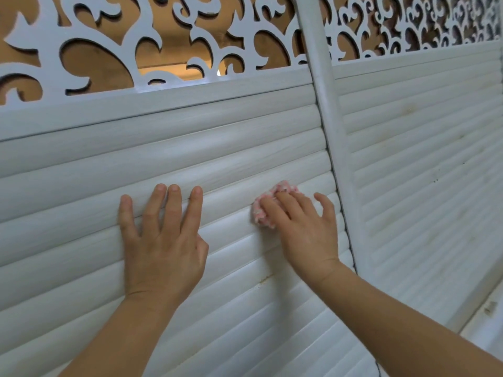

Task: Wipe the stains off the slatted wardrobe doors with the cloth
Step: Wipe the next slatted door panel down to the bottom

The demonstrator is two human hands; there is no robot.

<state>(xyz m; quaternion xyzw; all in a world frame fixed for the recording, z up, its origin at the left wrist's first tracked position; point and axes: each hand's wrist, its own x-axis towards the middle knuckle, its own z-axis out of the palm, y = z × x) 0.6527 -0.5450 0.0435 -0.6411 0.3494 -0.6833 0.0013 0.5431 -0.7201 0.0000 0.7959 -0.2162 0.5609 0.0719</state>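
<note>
Your left hand [163,240] lies flat on white slatted wardrobe door [81,172] — right hand [304,229] presses soft, bunched pink-and-white cloth [268,206] — likely light, crumpling easily.

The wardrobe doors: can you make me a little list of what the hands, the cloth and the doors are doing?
left hand: flat on the slats, fingers straight and spread, holding nothing
right hand: presses the cloth against the slats with fairly straight fingers
cloth: pink and white, bunched up, mostly under the fingers
left door: white rounded slats, a small brownish mark below the right hand
right door: faint spots on its slats
post: white, between the doors
top panel: white cut-out swirls over brown
</note>
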